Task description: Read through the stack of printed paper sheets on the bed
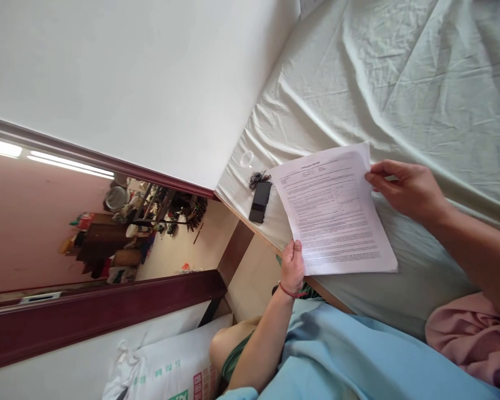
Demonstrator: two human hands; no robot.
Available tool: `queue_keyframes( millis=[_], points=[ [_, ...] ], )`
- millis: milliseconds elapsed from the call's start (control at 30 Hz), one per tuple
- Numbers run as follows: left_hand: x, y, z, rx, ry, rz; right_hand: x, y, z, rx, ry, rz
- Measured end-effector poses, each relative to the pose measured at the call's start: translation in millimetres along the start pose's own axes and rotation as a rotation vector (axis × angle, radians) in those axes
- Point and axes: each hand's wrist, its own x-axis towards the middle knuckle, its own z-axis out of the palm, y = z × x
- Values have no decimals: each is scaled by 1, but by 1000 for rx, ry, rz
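Observation:
A stack of printed white paper sheets lies over the edge of a bed covered with a pale green sheet. My left hand, with a red string at the wrist, pinches the papers' near edge. On the far side, my right hand grips the papers' upper corner with its fingertips. The view is turned sideways.
A black phone, a small bunch of keys and a clear ring lie on the bed beside the papers. Pink cloth sits at lower right. A white printed sack stands by a maroon door frame.

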Motion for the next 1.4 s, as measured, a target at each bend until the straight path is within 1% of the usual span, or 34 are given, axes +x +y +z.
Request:
queue_keyframes(
  millis=[67, 133, 233, 367, 433, 500, 567, 733, 900, 1000, 1133, 1200, 1300, 1400],
  points=[
    [-2, 1, -1, 51, -17, 54, -1, -2, -1, -166, 41, -55],
    [-4, 0, -2, 99, -19, 75, -2, -7, -2, -267, 74, -84],
    [-5, 0, -2, 143, -25, 69, -3, -13, -4, -313, 102, -26],
    [-5, 0, -2, 137, -35, 64, -2, -12, -4, -239, 26, 33],
    [-5, 1, -1, 148, -30, 61, -1, -9, -3, -174, 32, 42],
    [-5, 2, -1, 160, -35, 68, 0, -7, -3, -135, 69, 42],
    [-5, 3, -1, 162, -45, 77, 1, -6, -3, -129, 78, 43],
    [-7, 3, -1, 146, -50, 77, 0, -11, -3, -162, -2, 32],
    [-8, 2, 0, 166, -38, 79, -1, -11, -3, -145, 7, 21],
    [-8, 0, -1, 160, -38, 85, -1, -9, -3, -178, -3, -20],
    [-8, -3, -2, 144, -36, 77, -4, -10, -3, -242, 63, -109],
    [-7, -3, -2, 129, -43, 69, -5, -10, -3, -240, 68, -135],
    [-4, -4, -1, 81, -34, 59, -6, -9, -2, -184, -2, -184],
    [-2, -3, 1, 18, -34, 55, -4, -8, 0, -8, -137, -219]
  ],
)
